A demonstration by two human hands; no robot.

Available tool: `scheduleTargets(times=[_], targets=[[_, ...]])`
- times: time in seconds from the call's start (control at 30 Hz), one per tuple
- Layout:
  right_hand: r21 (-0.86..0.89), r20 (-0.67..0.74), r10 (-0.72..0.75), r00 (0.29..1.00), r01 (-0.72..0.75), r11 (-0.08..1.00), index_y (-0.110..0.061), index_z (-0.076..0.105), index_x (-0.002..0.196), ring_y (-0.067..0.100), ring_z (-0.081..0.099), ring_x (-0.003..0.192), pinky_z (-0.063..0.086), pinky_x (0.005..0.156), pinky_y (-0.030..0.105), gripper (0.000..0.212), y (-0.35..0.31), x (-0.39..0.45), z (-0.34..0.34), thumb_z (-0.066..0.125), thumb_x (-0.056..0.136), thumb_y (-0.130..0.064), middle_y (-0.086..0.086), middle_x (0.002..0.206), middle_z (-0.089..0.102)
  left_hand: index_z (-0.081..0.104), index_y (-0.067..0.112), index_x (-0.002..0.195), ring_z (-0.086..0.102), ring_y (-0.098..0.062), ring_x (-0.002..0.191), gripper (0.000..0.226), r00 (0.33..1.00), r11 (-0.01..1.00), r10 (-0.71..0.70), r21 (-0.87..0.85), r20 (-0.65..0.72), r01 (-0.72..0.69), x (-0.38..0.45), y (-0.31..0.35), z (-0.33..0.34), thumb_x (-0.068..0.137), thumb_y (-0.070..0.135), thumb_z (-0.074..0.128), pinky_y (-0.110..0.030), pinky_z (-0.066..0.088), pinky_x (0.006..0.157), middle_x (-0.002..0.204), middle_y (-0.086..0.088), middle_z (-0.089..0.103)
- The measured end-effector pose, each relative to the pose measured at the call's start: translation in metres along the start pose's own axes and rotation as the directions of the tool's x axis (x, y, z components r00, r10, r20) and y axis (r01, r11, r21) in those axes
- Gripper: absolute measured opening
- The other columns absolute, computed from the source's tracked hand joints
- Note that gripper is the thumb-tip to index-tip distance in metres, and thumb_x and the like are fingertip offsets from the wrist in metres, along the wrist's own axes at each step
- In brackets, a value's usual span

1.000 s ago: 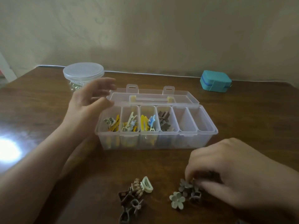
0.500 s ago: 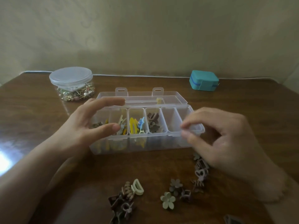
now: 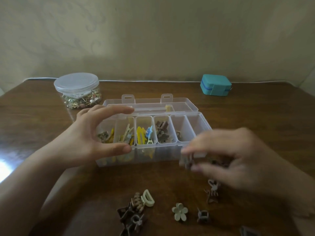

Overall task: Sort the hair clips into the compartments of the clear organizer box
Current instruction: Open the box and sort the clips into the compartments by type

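On wooden table, left hand spread across organizer box left end, blurred right hand pinching small clip beside front rim.

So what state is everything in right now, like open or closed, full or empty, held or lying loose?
Organizer box: lid open, folded back; four left compartments hold clips, fifth a small one, rightmost looks empty.
Round jar: lid on, trinkets inside.
Teal case: closed.
Left hand: fingers spread across the box's left end.
Right hand: blurred, pinching a small brown clip.
Cream flower clip: loose on the table.
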State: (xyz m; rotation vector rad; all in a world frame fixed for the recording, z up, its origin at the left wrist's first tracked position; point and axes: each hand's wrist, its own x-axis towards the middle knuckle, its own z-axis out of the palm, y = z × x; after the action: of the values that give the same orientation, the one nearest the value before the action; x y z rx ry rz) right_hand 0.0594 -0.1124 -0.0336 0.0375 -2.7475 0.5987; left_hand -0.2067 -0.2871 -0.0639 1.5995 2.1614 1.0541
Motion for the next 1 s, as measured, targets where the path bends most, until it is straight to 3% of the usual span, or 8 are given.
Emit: scheduleTargets(times=[0.1,0.2,0.33,0.43,0.53,0.6,0.77,1.0], targets=[[-0.034,-0.304,0.065,0.95,-0.079,0.996,-0.017,0.067,0.116,-0.026,0.051,0.088,0.042,0.068,0.0,0.037,0.001,0.006,0.002,0.061,0.085,-0.037,-0.009,0.108,0.068,0.051,0.059,0.132,0.044,-0.022,0.136,0.091,1.0,1.0,-0.001,-0.015,0.014,0.001,0.0,0.002,-0.002,0.047,0.084,0.074,-0.058,0.034,0.113,0.132,0.019,0.056],[-0.125,-0.266,0.156,0.951,-0.194,0.973,-0.021,0.066,0.12,-0.035,0.039,0.077,0.03,0.053,0.0,0.045,0.004,0.009,0.014,0.055,0.086,-0.049,-0.007,0.114,0.069,0.054,0.056,0.131,0.047,-0.012,0.134,0.087,1.0,0.998,0.0,-0.057,0.01,0.0,0.0,0.005,-0.002,0.049,0.076,0.078,-0.052,0.034,0.116,0.133,0.017,0.056],[-0.034,-0.055,0.003,0.998,-0.005,0.999,-0.026,0.069,0.111,-0.009,0.061,0.087,0.05,0.07,0.013,0.029,-0.012,0.001,0.006,0.063,0.088,-0.043,-0.016,0.098,0.068,0.053,0.057,0.132,0.044,-0.016,0.136,0.088,0.999,0.997,-0.025,-0.066,0.022,0.027,-0.002,0.006,-0.001,0.05,0.075,0.079,-0.053,0.033,0.116,0.134,0.016,0.054],[-0.209,0.278,-0.051,0.959,0.113,0.971,-0.041,0.065,0.107,-0.005,0.061,0.068,0.046,0.058,0.018,0.033,-0.028,-0.002,0.013,0.052,0.087,-0.064,-0.021,0.081,0.066,0.052,0.058,0.132,0.045,-0.017,0.136,0.088,0.999,0.998,-0.029,-0.061,0.025,0.031,-0.002,0.004,-0.002,0.05,0.075,0.079,-0.053,0.033,0.116,0.134,0.014,0.053],[-0.33,0.394,-0.021,0.919,0.162,0.93,-0.044,0.064,0.096,-0.001,0.058,0.057,0.038,0.047,0.019,0.025,-0.028,-0.001,0.029,0.054,0.081,-0.061,-0.021,0.075,0.063,0.053,0.058,0.131,0.048,-0.011,0.132,0.086,1.0,0.997,-0.019,-0.072,0.017,0.02,-0.001,0.006,-0.002,0.05,0.071,0.08,-0.049,0.034,0.116,0.132,0.012,0.054],[-0.305,0.329,-0.062,0.942,0.168,0.938,-0.041,0.065,0.097,-0.002,0.058,0.059,0.04,0.049,0.017,0.018,-0.028,0.001,0.027,0.061,0.082,-0.05,-0.02,0.08,0.064,0.054,0.056,0.13,0.05,-0.006,0.129,0.085,1.0,0.997,-0.01,-0.08,0.014,0.012,-0.001,0.007,-0.002,0.05,0.069,0.08,-0.046,0.035,0.116,0.131,0.013,0.055],[-0.01,-0.216,0.036,0.976,-0.039,0.999,-0.02,0.069,0.109,-0.022,0.051,0.069,0.036,0.059,-0.002,0.028,-0.018,0.002,0.008,0.063,0.087,-0.036,-0.015,0.097,0.069,0.055,0.056,0.131,0.05,-0.004,0.127,0.085,1.0,0.997,-0.01,-0.071,0.011,0.011,-0.001,0.006,-0.001,0.05,0.069,0.08,-0.041,0.035,0.115,0.13,0.012,0.056],[-0.079,-0.245,0.144,0.959,-0.168,0.983,-0.03,0.063,0.115,-0.013,0.057,0.071,0.039,0.06,0.002,0.032,0.0,0.0,-0.002,0.059,0.086,-0.043,-0.024,0.104,0.064,0.054,0.058,0.13,0.053,-0.006,0.123,0.086,1.0,0.998,-0.016,-0.062,0.025,0.018,-0.001,0.007,-0.003,0.048,0.07,0.079,-0.04,0.038,0.113,0.125,0.013,0.057]])
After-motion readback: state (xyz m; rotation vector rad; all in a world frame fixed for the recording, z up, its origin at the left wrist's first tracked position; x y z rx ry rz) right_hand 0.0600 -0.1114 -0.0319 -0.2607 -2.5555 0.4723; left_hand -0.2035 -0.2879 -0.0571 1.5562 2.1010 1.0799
